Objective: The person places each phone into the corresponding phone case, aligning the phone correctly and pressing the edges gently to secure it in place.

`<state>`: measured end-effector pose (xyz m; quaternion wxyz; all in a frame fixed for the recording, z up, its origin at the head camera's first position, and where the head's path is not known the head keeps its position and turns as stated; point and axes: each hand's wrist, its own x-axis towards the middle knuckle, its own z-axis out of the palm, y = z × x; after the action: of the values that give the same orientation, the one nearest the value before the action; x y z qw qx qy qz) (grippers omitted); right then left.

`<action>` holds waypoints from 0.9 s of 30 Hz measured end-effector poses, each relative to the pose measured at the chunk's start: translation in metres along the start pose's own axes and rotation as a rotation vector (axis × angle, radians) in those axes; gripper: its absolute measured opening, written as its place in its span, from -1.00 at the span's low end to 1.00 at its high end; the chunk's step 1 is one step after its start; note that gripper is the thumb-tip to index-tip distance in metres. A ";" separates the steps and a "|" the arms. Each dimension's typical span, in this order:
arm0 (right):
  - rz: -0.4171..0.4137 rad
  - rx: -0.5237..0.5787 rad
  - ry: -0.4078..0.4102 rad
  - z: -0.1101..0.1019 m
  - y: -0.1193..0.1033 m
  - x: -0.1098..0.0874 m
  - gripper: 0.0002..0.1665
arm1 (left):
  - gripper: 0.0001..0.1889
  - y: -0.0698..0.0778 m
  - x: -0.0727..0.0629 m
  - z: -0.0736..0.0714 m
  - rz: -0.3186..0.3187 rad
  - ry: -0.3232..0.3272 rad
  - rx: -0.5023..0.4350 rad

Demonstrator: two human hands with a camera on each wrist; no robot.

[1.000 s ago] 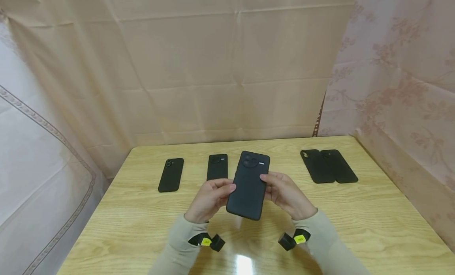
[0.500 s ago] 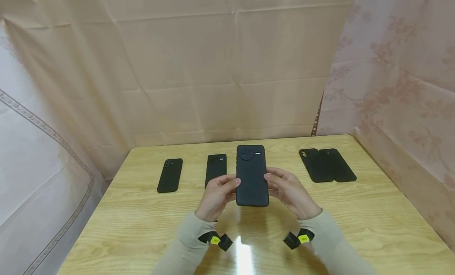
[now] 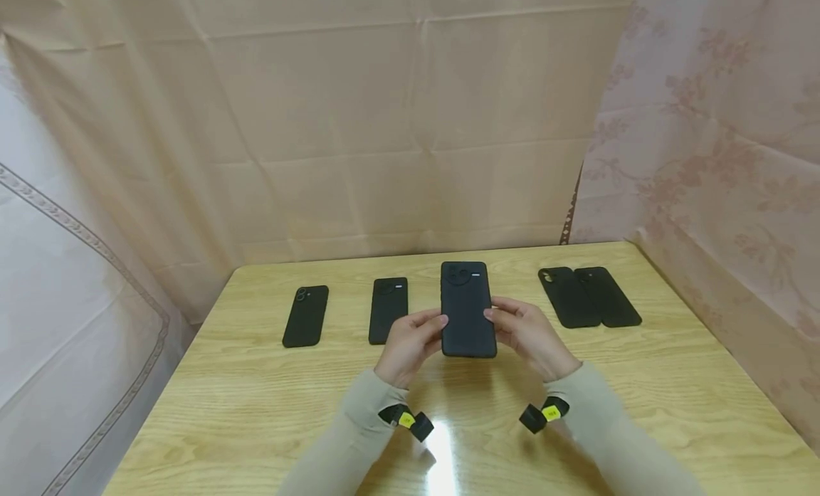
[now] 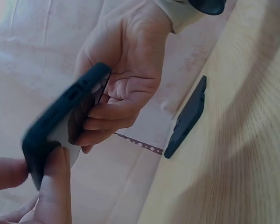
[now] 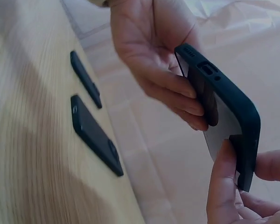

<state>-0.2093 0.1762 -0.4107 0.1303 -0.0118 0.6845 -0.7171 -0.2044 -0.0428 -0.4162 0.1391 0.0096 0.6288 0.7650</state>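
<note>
Between both hands, lifted above the table, is a smartphone in a black case [image 3: 468,314], its back with a round camera area and small white mark facing the head camera. My left hand [image 3: 410,343] pinches its left edge, thumb on the back and fingers on the screen side. On the opposite edge my right hand [image 3: 528,336] grips it likewise. Both wrist views show the case's bottom edge with its port cut-out, and a glossy screen reflecting the fingers. Just left of my left hand a similar black phone [image 3: 388,309] lies on the table, camera end away.
Farther left on the wooden table [image 3: 256,410] lies another black phone [image 3: 306,316] with two camera rings. At the right, two black phone cases or phones [image 3: 570,297] lie side by side; I cannot tell which. Beige curtains [image 3: 410,126] hang behind the table.
Both hands have carried the phone slightly right and away, turning it from a slant to nearly straight. The phone behind the left hand now shows fully. Both grips stay the same.
</note>
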 end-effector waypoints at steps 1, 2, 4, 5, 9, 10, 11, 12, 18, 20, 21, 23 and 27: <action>0.003 -0.005 0.007 -0.001 0.001 0.003 -0.35 | -0.64 0.000 0.002 0.001 0.007 0.003 0.003; 0.005 -0.012 0.009 -0.003 0.001 0.006 -0.34 | -0.64 -0.001 0.004 0.002 0.013 0.007 0.006; 0.017 -0.027 0.019 -0.006 0.002 0.012 -0.35 | -0.63 -0.002 0.009 0.004 0.019 0.021 0.019; 0.024 -0.040 0.024 -0.008 0.003 0.015 -0.34 | -0.63 -0.003 0.011 0.004 0.022 0.026 0.030; 0.056 -0.122 0.055 -0.014 0.005 0.028 -0.34 | -0.64 -0.007 0.022 0.008 0.013 0.055 0.077; 0.063 -0.143 0.061 -0.015 0.005 0.031 -0.34 | -0.64 -0.008 0.025 0.009 0.006 0.062 0.085; 0.070 -0.162 0.068 -0.016 0.006 0.034 -0.34 | -0.63 -0.009 0.028 0.010 -0.001 0.071 0.102; 0.077 -0.178 0.075 -0.018 0.007 0.037 -0.35 | -0.63 -0.010 0.030 0.011 -0.009 0.079 0.117; 0.079 -0.283 0.087 -0.024 0.015 0.053 -0.36 | -0.59 -0.018 0.049 0.015 -0.044 0.121 0.224; 0.074 -0.311 0.086 -0.026 0.018 0.058 -0.36 | -0.60 -0.023 0.056 0.015 -0.050 0.133 0.257; 0.074 -0.322 0.090 -0.026 0.020 0.060 -0.37 | -0.60 -0.025 0.059 0.015 -0.054 0.140 0.276; 0.079 -0.338 0.092 -0.027 0.022 0.065 -0.39 | -0.61 -0.029 0.066 0.015 -0.063 0.156 0.312; 0.102 -0.389 0.098 -0.028 0.027 0.074 -0.41 | -0.64 -0.035 0.076 0.016 -0.080 0.194 0.363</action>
<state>-0.2816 0.1875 -0.4507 0.1286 0.0329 0.8153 -0.5636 -0.2672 -0.0049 -0.4583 0.1041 -0.0644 0.7666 0.6304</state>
